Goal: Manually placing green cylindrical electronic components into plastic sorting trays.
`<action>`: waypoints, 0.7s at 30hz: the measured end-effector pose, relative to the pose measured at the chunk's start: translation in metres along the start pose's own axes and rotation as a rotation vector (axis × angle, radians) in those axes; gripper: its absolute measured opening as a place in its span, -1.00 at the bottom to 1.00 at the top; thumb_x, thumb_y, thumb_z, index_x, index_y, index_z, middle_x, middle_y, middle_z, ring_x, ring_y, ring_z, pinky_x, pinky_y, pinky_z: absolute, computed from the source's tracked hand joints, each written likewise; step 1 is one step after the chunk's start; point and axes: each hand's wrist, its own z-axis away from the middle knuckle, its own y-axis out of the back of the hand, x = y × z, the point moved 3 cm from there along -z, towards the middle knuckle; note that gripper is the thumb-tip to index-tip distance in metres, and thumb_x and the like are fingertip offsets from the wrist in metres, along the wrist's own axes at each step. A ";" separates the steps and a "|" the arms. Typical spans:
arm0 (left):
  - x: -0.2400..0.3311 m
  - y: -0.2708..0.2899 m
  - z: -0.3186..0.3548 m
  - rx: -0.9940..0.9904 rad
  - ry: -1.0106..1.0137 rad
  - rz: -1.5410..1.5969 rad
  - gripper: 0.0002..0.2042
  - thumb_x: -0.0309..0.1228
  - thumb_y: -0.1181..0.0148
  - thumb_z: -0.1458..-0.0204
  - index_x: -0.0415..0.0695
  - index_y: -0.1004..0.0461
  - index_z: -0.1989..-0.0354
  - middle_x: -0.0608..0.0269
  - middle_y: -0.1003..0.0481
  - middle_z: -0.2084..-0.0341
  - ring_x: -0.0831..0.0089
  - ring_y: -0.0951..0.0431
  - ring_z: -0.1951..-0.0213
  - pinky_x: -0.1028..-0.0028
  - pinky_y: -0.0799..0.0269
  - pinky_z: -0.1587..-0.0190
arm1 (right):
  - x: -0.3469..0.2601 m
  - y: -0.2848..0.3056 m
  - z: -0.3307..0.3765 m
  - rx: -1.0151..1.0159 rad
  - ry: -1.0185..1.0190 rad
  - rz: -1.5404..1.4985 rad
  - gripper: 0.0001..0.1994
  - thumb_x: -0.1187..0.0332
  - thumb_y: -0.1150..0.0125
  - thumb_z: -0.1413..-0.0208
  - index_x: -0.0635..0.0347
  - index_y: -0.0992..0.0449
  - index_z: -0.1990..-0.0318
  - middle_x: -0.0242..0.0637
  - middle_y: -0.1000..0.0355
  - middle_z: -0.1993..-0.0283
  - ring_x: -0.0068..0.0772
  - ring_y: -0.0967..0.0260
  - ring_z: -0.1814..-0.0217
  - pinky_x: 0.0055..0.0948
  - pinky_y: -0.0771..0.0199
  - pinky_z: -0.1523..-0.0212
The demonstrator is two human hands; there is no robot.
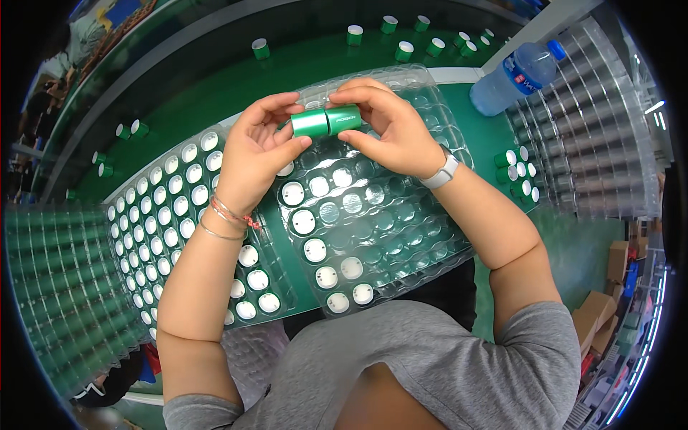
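Above a clear plastic tray (450, 136), both hands bring two shiny green cylinders end to end, with a narrow dark gap between them. Between thumb and fingers, my left hand (252, 147) grips the left green cylinder (309, 124). The right green cylinder (347, 120), with pale lettering on its side, is pinched by my right hand (395, 130). White-ended pieces (314, 250) sit in the tray's left cells, below the hands; many other cells hold nothing. Left of my left forearm, a second tray is filled with rows of white-topped pieces (171, 165).
Green cups with white tops (404, 51) stand scattered on the far green surface. A water bottle (517, 77) lies tilted at the far right, beside stacked clear trays (584, 118). More green cylinders (507, 173) cluster at the right table edge. Cardboard boxes (595, 312) are on the lower right.
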 end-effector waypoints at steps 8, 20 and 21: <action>0.000 0.000 0.001 -0.027 -0.082 -0.020 -0.48 -0.81 -0.22 0.08 -0.31 -0.32 -0.13 0.09 -0.39 -0.02 0.34 -0.42 -0.14 0.36 -0.35 -0.29 | -0.006 0.002 0.001 -0.028 -0.012 0.148 -0.54 0.68 -0.22 -0.02 0.27 -0.40 -0.13 -0.20 -0.27 -0.12 -0.31 -0.30 -0.20 -0.36 -0.33 -0.24; 0.000 0.009 0.000 0.186 0.039 -0.048 -0.59 -0.18 0.03 -0.33 -0.30 -0.39 -0.11 0.12 -0.49 0.00 0.48 -0.46 0.05 0.48 -0.40 0.01 | 0.004 -0.005 0.002 0.016 -0.347 -0.554 -0.62 0.37 0.07 -0.36 0.21 -0.22 -0.28 -0.22 -0.31 -0.05 -0.40 -0.37 0.05 -0.46 -0.38 0.11; -0.002 0.010 -0.001 0.196 0.066 0.043 -0.58 -0.16 0.04 -0.33 -0.30 -0.39 -0.12 0.17 -0.51 0.07 0.53 -0.39 0.19 0.47 -0.38 0.10 | 0.005 -0.005 0.001 0.017 -0.348 -0.553 -0.62 0.37 0.07 -0.36 0.21 -0.22 -0.28 -0.22 -0.31 -0.05 -0.40 -0.37 0.05 -0.46 -0.38 0.11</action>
